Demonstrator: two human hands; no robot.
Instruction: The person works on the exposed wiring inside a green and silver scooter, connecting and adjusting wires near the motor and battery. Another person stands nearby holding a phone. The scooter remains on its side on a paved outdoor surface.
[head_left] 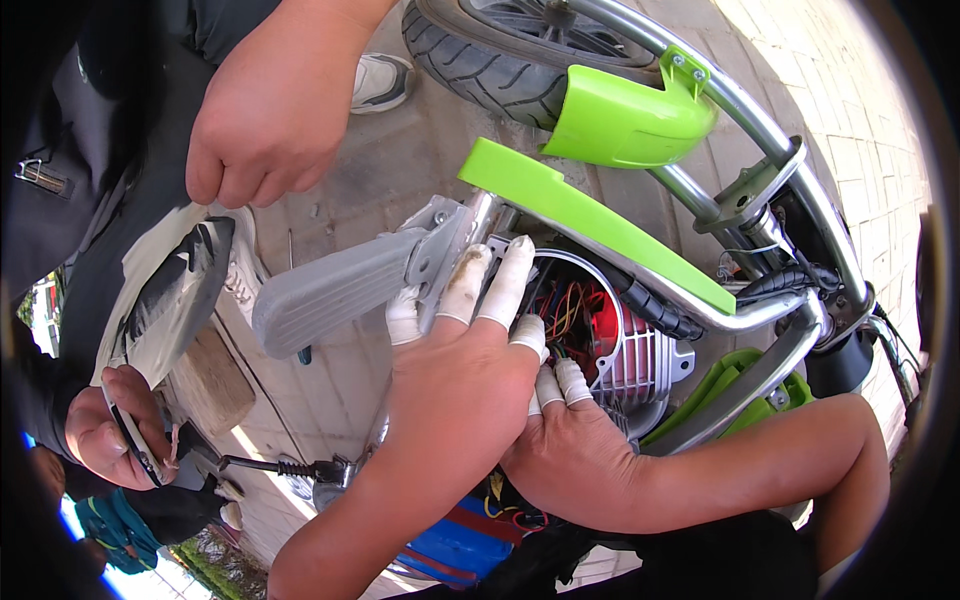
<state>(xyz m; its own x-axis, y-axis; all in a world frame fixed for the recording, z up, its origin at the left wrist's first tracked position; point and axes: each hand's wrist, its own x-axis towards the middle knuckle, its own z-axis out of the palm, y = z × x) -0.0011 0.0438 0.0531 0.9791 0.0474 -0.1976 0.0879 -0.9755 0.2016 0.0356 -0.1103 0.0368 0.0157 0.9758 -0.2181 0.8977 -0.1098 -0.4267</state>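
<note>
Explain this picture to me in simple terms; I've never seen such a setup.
There is no robot here: a person works with their own left hand and right hand, several fingertips wearing white covers. The single picture comes from a wide fisheye camera on that person's head, so straight edges bend near the rim. Over the paving is a green and silver vehicle. The left hand's fingers lie near a grey footrest, beside a round metal housing with coloured wires inside. The right hand's fingers are at the housing's lower side; whether they grip anything is hidden. At left, another person's hand holds a thin, phone-like object.
</note>
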